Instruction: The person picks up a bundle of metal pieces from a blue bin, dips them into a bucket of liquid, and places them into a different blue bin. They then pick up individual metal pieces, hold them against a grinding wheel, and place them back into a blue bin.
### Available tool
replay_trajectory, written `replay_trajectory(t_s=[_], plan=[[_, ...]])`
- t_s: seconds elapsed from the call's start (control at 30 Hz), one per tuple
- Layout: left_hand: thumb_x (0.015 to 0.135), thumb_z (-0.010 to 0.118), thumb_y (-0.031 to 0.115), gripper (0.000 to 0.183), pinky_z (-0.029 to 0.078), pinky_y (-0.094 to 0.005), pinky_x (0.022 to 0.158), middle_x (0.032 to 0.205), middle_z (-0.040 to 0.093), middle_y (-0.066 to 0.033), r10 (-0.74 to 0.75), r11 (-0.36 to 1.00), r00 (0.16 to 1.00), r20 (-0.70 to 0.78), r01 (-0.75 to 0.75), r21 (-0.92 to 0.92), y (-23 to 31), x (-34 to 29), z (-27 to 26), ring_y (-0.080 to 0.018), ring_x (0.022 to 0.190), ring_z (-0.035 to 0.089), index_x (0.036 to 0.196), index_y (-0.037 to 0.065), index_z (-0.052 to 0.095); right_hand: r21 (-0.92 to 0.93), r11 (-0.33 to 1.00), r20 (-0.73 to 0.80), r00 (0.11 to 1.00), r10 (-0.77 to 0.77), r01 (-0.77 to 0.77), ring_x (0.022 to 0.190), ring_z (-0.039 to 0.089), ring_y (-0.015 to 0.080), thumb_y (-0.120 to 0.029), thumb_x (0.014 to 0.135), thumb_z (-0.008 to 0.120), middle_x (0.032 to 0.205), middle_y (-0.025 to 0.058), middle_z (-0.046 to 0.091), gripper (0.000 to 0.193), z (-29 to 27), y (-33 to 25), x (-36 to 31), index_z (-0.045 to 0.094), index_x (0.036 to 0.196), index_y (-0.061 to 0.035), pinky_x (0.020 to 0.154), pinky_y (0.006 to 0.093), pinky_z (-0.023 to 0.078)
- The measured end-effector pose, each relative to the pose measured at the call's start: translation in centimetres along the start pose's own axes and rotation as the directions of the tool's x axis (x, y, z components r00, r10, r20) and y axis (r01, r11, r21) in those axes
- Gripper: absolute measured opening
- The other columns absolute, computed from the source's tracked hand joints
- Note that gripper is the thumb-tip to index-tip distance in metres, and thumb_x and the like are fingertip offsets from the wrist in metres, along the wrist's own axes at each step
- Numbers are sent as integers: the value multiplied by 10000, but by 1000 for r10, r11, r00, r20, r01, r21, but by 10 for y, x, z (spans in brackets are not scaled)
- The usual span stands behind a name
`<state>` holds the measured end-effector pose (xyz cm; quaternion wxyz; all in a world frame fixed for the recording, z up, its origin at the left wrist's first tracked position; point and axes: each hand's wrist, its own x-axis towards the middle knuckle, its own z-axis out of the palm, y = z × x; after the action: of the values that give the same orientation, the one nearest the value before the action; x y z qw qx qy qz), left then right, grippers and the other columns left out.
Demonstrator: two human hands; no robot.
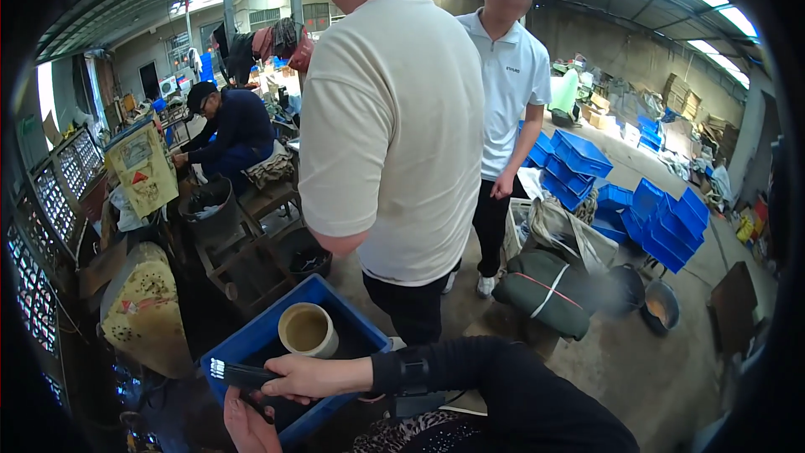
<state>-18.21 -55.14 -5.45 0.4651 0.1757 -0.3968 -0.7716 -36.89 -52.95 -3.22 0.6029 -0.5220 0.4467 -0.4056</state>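
Dark cloth covers the right arm (511,386), which comes in from the lower right with a black strap (413,369) around it near the wrist; beside it lies some leopard-print fabric (394,434). At its end the right grip (306,376) is closed around a bundle of dark slim pieces (241,376), whose shiny pale tips stick out toward the left. Just below, the left grip (249,426) has its fingers raised near the underside of the bundle; I cannot tell whether it holds anything.

Both are over the near left part of a blue crate (267,313). Just behind the right grip, a round cream tub (332,342) stands upright inside the crate.

Left of the crate is a bulky yellowish block (144,306) dotted with dark holes. Beyond the crate, a person in a cream T-shirt (394,117) stands with their back mostly turned, and next to them a person in a white polo shirt (507,75). Farther left, a seated person in a dark cap (239,126) bends toward a worn yellow machine (141,169). To the right are a dark green bale (528,285) tied with cord and, beyond it, stacked blue crates (671,231) on the floor.
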Motion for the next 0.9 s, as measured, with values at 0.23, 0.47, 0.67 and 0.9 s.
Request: replay_trajectory(t_s=[0.23,0.47,0.67,0.9], plan=[[981,511,158,300,431,-252,697,967,552,-35,-66,975,992,-107,87,205,-13,-4,-19,-121,819,514,1241,8,530,-651,740,1,976,-220,167,656,624,289,-232,914,609,763,138,603,260,11,36,25,529,960,12,573,386,479],[934,622,283,158,339,-166,533,801,562,62,-204,978,866,-457,160,-133,-49,32,-50,-30,652,491,1038,164,608,-801,553,87,960,-268,227,784,638,376,-247,869,645,855,181,634,283,-4,49,52,526,924,5,631,438,498],[917,643,271,141,318,-162,537,811,573,56,-164,986,833,-529,133,-96,-67,45,-65,-22,669,487,981,165,576,-855,442,117,933,-341,269,764,635,383,-252,858,650,823,189,633,304,-12,89,68,500,929,4,626,449,493],[925,630,253,133,316,-162,486,753,557,49,-163,984,775,-610,173,-43,-91,47,-83,-30,603,469,976,145,573,-756,638,56,985,-162,148,703,620,388,-260,871,637,774,184,618,284,-19,133,90,488,915,-22,589,465,484]])
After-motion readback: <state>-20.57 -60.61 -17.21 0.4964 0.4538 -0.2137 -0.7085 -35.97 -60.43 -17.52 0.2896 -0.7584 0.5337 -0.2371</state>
